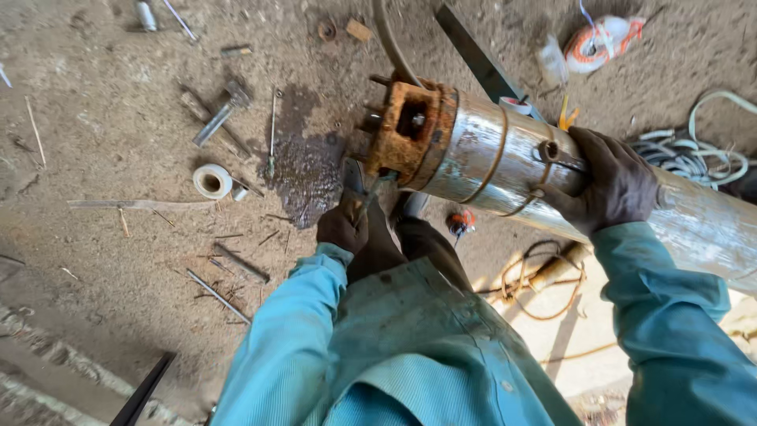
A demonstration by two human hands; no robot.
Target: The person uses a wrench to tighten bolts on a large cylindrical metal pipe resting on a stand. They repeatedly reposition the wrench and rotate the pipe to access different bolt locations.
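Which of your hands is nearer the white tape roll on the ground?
Left. The left hand works a tool under the pipe's rusty end, closer to the tape roll. The right hand grips the metal pipe farther away.

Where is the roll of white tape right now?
In the head view the roll of white tape lies on the dirt floor, left of the dark wet patch and of the left hand, below a metal tool.
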